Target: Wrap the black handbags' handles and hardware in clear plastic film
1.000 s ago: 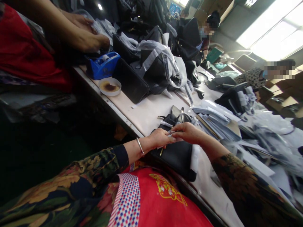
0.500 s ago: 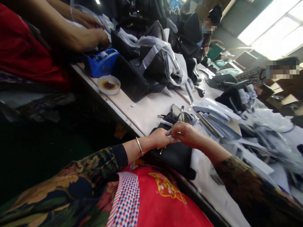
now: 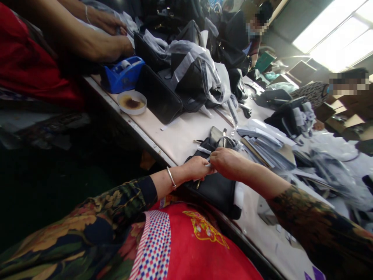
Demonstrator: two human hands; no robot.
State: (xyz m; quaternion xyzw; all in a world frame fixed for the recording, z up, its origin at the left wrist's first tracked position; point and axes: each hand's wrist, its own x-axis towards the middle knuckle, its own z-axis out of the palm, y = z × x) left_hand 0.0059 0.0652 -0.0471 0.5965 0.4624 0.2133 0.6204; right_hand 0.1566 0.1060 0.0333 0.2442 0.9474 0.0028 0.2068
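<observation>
A black bag lies at the table's near edge, with metal zip pulls and pale wrapping on its strap parts. Over its upper part, my left hand, below a silver bangle, is closed on a thin white strip. My right hand meets it from the right, its fingers pinched at the same strip. The fingertips of both hands nearly touch, and they partly hide the strip and the bag beneath.
A blue tape dispenser and a round dish stand at the upper left, near a co-worker's hands. Wrapped black bags stand beyond. Stacked sheets and clear plastic lie to the right.
My right hand has shifted slightly left and turned over the strip, closer to my left hand. The co-worker's fingers have moved a little. The bag stays in about the same place.
</observation>
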